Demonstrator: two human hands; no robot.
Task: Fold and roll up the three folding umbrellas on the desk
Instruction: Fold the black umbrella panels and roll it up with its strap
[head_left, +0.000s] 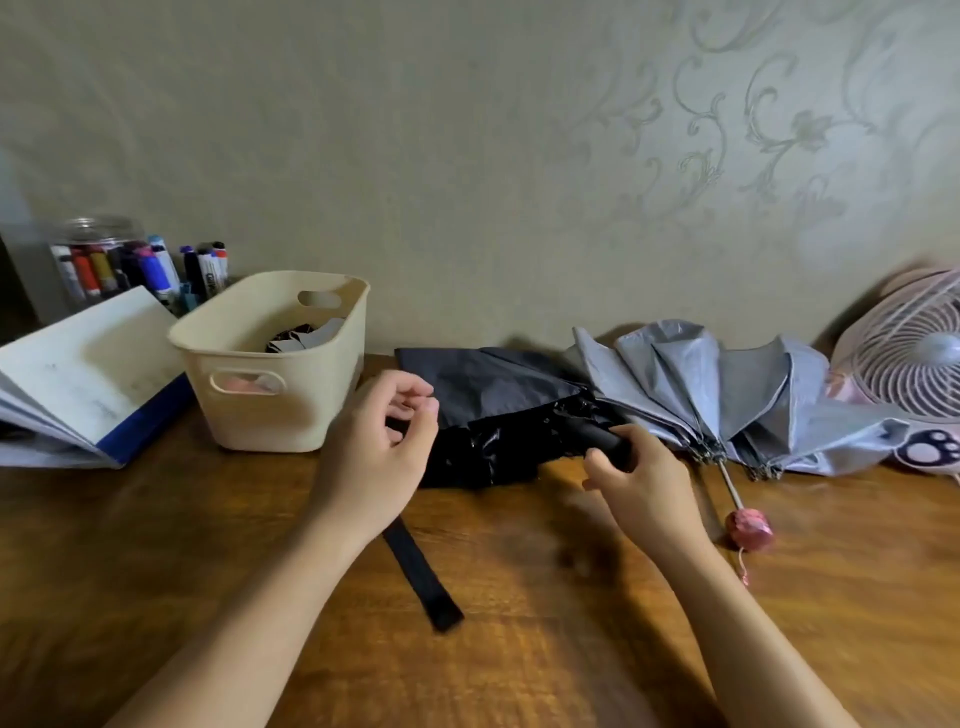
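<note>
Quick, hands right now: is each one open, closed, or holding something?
Left hand: fingers curled by the black fabric folding umbrella; a grip cannot be told.
Right hand: grips that umbrella's black cylindrical handle.

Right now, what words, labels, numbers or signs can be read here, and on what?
Nothing here can be read clearly.
Marker: a dark label, too blurred to read.
Book: smudges only, no letters.
Paw print by the fan: a picture, no words.
</note>
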